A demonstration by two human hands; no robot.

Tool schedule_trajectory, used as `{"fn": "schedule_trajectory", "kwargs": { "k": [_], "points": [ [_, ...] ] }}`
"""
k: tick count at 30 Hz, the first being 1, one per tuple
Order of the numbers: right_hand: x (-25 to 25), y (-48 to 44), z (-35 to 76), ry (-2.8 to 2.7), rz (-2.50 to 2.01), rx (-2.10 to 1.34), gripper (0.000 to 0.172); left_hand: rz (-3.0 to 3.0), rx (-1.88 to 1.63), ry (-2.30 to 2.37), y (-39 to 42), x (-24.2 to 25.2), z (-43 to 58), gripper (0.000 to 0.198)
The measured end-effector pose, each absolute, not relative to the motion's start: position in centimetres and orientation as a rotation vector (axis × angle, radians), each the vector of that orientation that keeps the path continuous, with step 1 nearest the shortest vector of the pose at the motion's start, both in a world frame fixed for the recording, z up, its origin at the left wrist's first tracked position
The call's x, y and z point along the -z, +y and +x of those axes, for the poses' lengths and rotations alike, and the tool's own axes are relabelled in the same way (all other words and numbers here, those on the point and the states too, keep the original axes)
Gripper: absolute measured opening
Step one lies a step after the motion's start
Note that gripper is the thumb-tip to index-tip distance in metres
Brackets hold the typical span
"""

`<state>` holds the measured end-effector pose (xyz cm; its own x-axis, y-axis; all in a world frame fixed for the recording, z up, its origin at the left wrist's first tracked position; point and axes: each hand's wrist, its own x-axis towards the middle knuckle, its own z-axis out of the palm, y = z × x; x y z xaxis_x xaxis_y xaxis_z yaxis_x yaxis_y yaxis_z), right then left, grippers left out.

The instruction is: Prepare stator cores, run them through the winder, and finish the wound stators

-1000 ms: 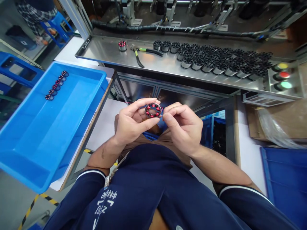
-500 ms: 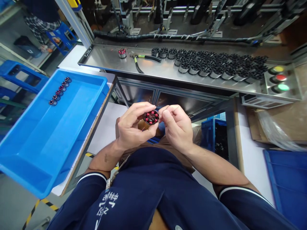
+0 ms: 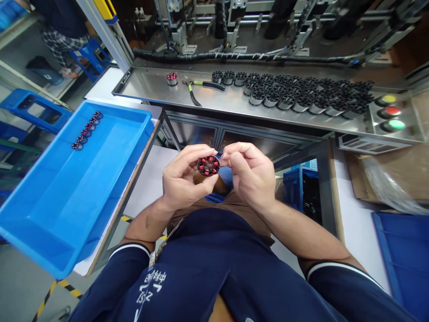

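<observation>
My left hand is closed round the rim of a motor stator, a dark ring with red coils facing up. Just right of it, my right hand pinches what looks like a thin wire at the stator's edge; fingertips partly hide it. On the metal ledge stands another red-wound stator. Beside that lie cutting pliers with black and green handles, their jaws toward the stator. Rows of black-topped stators, without red coils showing, fill the ledge's right part.
A blue tray at left holds a line of several red-wound stators. Lit buttons sit at the ledge's right end. Machine frames rise behind the ledge. A dark blue bin is at right. A person is at upper left.
My right hand has drawn slightly to the right, away from the stator. The stator has shifted a little left and tilts more toward me, with my left hand still on it.
</observation>
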<state>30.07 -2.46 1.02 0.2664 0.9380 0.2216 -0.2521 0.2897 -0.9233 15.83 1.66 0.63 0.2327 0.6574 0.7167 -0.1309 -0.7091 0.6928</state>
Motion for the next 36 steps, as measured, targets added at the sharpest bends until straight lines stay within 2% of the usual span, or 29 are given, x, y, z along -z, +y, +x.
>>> {"fn": "schedule_trajectory", "kwargs": {
  "k": [2, 6, 9, 14, 19, 36],
  "points": [
    [-0.8, -2.6, 30.1, -0.976, -0.851, -1.05, 0.031, 1.792, -1.549, 0.467, 1.9, -0.6, 15.8, 0.046],
    [-0.9, -2.8, 30.1, -1.097, -0.837, -0.983, 0.02, 1.763, -1.548, 0.459, 2.1, -0.6, 15.6, 0.042],
    [-1.3, -2.9, 30.1, -1.119, -0.893, -0.855, 0.024, 1.733, -1.482, 0.446, 2.1, -0.5, 15.3, 0.043],
    [-2.0, -3.2, 30.0, -1.192, -0.903, -0.939, 0.026, 1.733, -1.496, 0.486, 1.8, -0.6, 15.3, 0.041],
    [-2.2, -3.2, 29.6, -1.157, -0.896, -0.874, 0.012, 1.744, -1.502, 0.493, 1.9, -0.7, 15.3, 0.042],
    [-2.8, -3.1, 30.2, -1.181, -0.937, -0.679, 0.015, 1.7, -1.503, 0.381, 2.3, -1.3, 15.8, 0.046]
  ]
}}
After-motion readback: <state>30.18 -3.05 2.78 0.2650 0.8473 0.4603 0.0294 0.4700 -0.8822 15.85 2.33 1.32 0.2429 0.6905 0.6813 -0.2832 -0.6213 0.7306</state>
